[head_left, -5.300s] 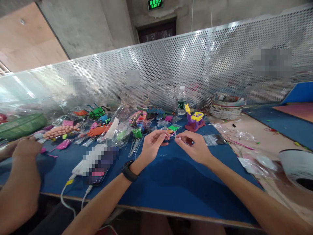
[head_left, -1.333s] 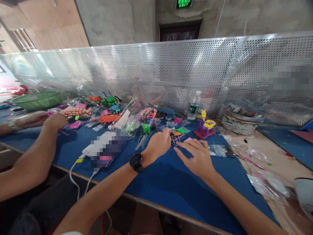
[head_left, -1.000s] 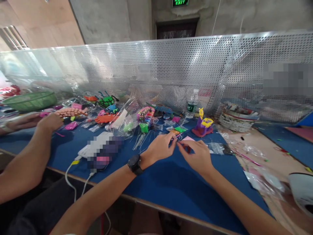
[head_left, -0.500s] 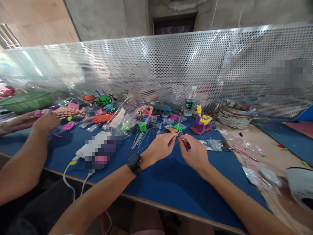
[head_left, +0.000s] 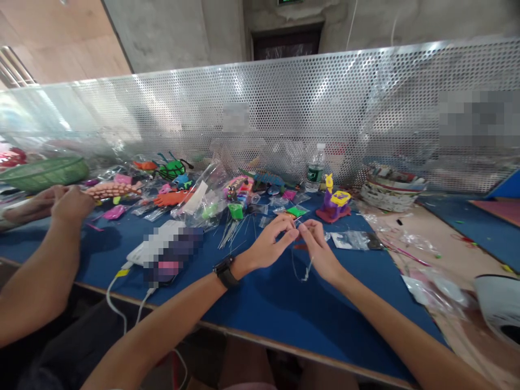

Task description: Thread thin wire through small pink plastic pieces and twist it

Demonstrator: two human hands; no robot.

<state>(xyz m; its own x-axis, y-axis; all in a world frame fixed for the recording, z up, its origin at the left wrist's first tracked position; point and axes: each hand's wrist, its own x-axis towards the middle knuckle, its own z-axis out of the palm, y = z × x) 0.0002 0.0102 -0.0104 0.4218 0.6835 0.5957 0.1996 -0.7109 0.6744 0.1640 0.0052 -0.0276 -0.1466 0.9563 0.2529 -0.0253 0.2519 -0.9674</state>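
At my 12 o'clock, a purple toy (head_left: 333, 203) and clear bags (head_left: 203, 203) crowd the blue tabletop (head_left: 260, 303). Both grips, left hand (head_left: 271, 245) and right hand (head_left: 320, 252), pinch a thin clear thread (head_left: 303, 271) dangling between them at 6 o'clock.

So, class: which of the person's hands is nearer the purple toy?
Right. The right hand lies just below the purple toy; the left hand is farther left.
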